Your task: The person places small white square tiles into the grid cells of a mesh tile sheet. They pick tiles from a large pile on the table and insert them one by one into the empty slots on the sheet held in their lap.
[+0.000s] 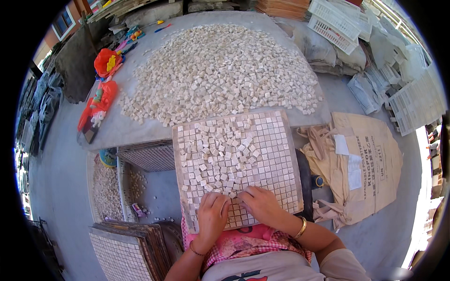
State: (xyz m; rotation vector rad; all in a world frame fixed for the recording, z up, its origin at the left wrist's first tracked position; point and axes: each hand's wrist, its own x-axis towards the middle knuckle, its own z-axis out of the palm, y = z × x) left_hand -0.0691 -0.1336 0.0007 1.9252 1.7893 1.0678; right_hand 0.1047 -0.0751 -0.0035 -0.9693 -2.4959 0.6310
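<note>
Grid board [178,157] sat between person and table, near edge over the lap, far edge up against the table's near edge in view — couldn't tell if they touched. Loose stone tiles [225,154] lay heaped on it, from near the far edge down through the middle and left part. Seated tiles [276,154] filled rows along the right edge, flat in their cells.

Left hand [213,215] was over the near edge, left of center, fingers bent down at the loose tiles. Right hand [260,203] was just beside it, right of center, fingers curled, tips down on the tiles. Hands near each other, small gap between. Couldn't tell if either had a tile pinched — fingertips hidden.

Table [108,133] carried a broad pile of the same tiles [225,70], middle to far edge, with a red bag [107,62] by its left edge. Tile-faced boards [119,253] stood stacked left of the lap. Brown sack [375,168] lay off the grid board's right edge.
</note>
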